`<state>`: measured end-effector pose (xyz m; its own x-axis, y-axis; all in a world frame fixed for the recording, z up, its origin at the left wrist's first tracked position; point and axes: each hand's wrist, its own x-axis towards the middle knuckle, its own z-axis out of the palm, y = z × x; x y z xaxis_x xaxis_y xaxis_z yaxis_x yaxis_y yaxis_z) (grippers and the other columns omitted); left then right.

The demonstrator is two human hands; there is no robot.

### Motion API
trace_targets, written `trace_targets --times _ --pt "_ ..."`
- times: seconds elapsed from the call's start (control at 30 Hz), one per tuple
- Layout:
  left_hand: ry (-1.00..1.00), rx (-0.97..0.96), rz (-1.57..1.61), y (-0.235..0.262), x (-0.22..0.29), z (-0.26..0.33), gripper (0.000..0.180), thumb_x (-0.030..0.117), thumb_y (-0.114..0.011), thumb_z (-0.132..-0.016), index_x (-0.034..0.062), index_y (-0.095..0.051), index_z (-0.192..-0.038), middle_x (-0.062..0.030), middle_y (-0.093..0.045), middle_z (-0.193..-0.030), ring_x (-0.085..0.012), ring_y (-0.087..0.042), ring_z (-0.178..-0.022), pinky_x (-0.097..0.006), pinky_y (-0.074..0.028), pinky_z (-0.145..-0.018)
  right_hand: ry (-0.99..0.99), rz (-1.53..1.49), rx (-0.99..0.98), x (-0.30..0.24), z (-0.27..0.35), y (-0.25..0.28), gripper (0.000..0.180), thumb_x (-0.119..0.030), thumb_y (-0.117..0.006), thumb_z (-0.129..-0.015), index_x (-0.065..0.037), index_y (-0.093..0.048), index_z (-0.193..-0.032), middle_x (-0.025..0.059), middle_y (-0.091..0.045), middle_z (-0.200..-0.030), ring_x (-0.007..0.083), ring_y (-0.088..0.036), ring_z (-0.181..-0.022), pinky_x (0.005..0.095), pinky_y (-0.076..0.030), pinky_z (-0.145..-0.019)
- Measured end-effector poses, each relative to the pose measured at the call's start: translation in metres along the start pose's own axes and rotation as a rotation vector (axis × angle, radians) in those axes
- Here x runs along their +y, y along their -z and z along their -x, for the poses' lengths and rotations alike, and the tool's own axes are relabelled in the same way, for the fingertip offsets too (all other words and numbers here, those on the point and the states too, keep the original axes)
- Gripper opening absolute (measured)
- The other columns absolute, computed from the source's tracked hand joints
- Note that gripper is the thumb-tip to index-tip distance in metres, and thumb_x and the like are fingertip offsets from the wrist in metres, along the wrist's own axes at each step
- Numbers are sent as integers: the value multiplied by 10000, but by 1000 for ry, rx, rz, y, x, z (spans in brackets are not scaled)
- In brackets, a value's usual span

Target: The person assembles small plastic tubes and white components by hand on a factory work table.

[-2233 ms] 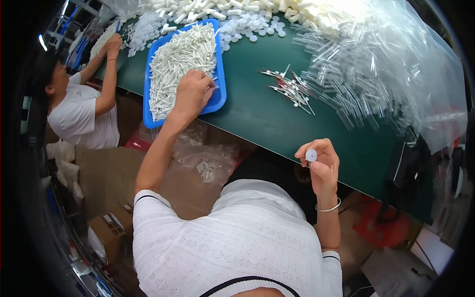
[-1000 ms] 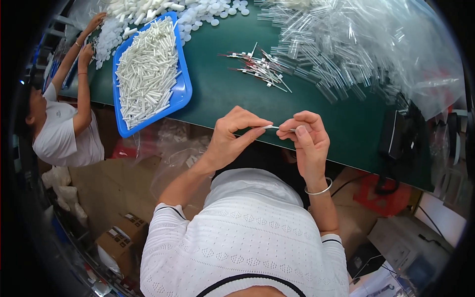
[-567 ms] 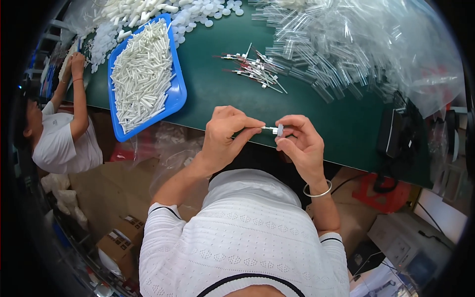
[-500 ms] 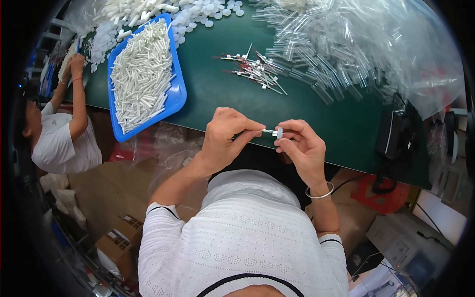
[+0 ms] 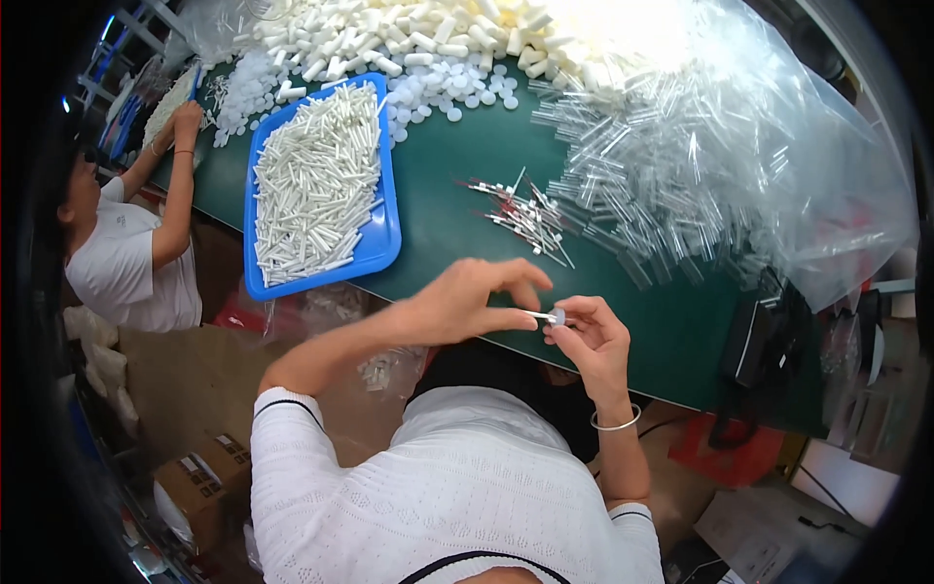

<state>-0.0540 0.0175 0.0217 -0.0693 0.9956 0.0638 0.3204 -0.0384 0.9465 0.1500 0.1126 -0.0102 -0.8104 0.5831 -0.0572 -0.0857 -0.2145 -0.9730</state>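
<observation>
My left hand (image 5: 467, 297) pinches one end of a thin white stick (image 5: 537, 314) just above the near edge of the green table (image 5: 438, 224). My right hand (image 5: 589, 336) holds a small round white cap (image 5: 558, 316) against the stick's other end. The two hands meet in front of my chest. A blue tray (image 5: 375, 248) heaped with white sticks lies to the left on the table. A small pile of finished pieces with red marks (image 5: 525, 214) rests beyond my hands.
Clear thin tubes (image 5: 671, 185) spill from a plastic bag at the right. White caps (image 5: 457, 83) and larger white tubes (image 5: 418, 29) are heaped at the back. Another person (image 5: 126, 253) works at the left end. A black device (image 5: 764, 341) sits at the right edge; a cardboard box (image 5: 199, 487) stands on the floor.
My left hand left the blue tray with a white stick and came to my right hand. The stick and the cap are now pressed together end to end.
</observation>
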Motion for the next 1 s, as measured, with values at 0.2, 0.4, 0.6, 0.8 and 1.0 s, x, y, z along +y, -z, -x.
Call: trace_targets --times 0.2,0.4,0.6,0.8,1.0 --pt "-217 678 -922 160 -67 -134 142 131 -627 -857 70 -703 -961 -103 -679 -897 -264 -619 -865 -359 -489 -749 -21 -196 190 -4 9 2 205 54 -590 -866 36 -562 -1068 133 -617 -1035 177 -651 -862 277 -562 -749" --pt "-180 518 -1516 206 -122 -180 104 70 -576 -778 82 -631 -865 -113 -608 -928 -292 -594 -943 -424 -502 -788 18 -237 183 1 20 -4 244 46 -614 -871 44 -565 -1110 137 -629 -1066 186 -660 -875 299 -555 -779" --pt "99 540 -592 144 -34 -128 146 116 -628 -846 40 -629 -970 -114 -677 -858 -238 -662 -813 -327 -518 -710 45 -276 273 4 28 21 199 -31 -573 -937 48 -596 -1118 138 -632 -1091 154 -649 -839 265 -554 -694" --pt "-245 362 -150 -19 -12 3 262 -60 -693 -762 14 -617 -1001 -93 -659 -874 -197 -635 -749 -292 -510 -695 30 -460 133 -4 -2 -3 243 -124 -520 -987 1 -548 -1194 188 -550 -1290 175 -659 -868 270 -563 -706" --pt "-122 297 -306 -43 -2 18 312 -96 -711 -724 18 -657 -1010 -105 -672 -894 -213 -645 -752 -301 -507 -671 9 -519 96 11 14 0 265 -176 -520 -996 8 -529 -1187 204 -583 -1247 213 -679 -930 295 -578 -794"
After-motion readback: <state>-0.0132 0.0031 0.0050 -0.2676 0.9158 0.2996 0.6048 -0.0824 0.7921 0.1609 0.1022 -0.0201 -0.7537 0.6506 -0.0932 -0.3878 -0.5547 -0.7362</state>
